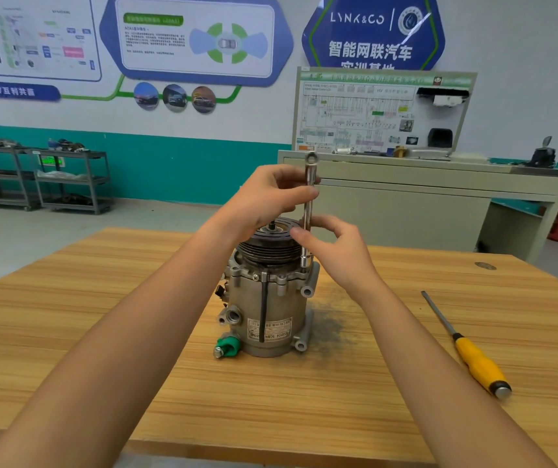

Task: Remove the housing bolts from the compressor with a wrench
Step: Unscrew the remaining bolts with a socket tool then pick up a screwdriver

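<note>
A big wooden table (102,332) holds a grey compressor (270,309), which stands on its end in the middle. The left hand (270,197) curls its fingers round the top part of a shiny wrench (309,184), and the right hand (335,251) pinches it lower down. The wrench stands straight up with its bottom end on the compressor's top rim, and a yellow screwdriver (473,359) lies well off to the right
</note>
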